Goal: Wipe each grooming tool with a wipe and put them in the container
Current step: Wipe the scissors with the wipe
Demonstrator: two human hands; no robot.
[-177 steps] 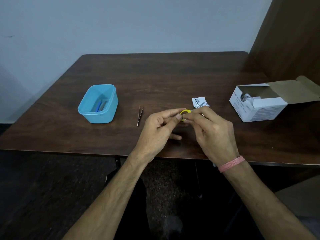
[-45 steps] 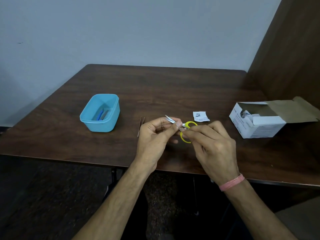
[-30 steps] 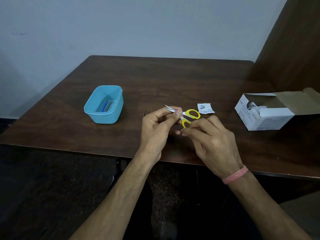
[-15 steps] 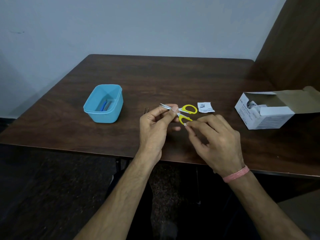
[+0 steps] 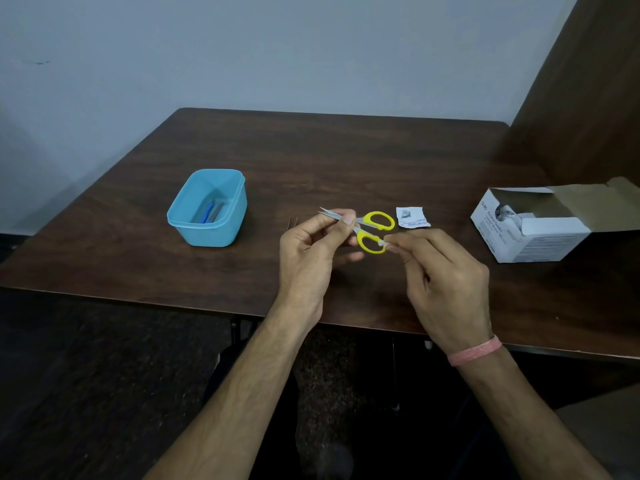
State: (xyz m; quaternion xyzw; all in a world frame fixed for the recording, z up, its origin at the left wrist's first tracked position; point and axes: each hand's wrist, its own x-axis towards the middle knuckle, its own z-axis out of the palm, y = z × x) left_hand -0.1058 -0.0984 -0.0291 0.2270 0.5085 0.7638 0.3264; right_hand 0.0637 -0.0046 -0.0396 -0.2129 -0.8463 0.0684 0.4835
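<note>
We are wiping the scissors (image 5: 367, 230): our left hand (image 5: 311, 251) is pinching the blades, our right hand (image 5: 440, 268) is pinching a small wipe (image 5: 382, 242) against the near yellow handle. Next, we judge, they are going left into the container (image 5: 211, 206), beyond the tweezers (image 5: 292, 222) lying on the bench (image 5: 346, 157).

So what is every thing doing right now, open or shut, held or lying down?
scissors: open, held up
left hand: pinches blades
right hand: pinches wipe on handle
blue container: lidless, tools inside
white box: flap open
torn packet: lying flat
tweezers: lying on table
</note>
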